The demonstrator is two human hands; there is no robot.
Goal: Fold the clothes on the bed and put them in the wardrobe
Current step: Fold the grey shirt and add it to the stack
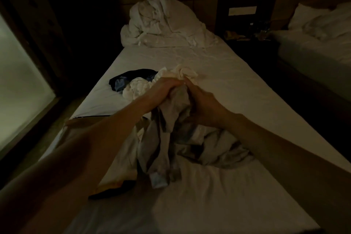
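A crumpled light grey garment (171, 135) hangs from both of my hands over the middle of the bed (237, 85). My left hand (163, 89) grips its top edge, and my right hand (203, 102) grips the same edge right beside it. The garment's lower part trails onto the sheet. Behind my hands lies a small heap of clothes: a cream piece (136, 89) and a dark blue piece (129, 80). Another pale garment with a dark and orange edge (114, 190) lies under my left forearm.
A bundled white duvet (163, 23) sits at the head of the bed. A second bed (319, 43) stands to the right across a dark gap. A pale glass panel (17, 85) fills the left side. The room is dim.
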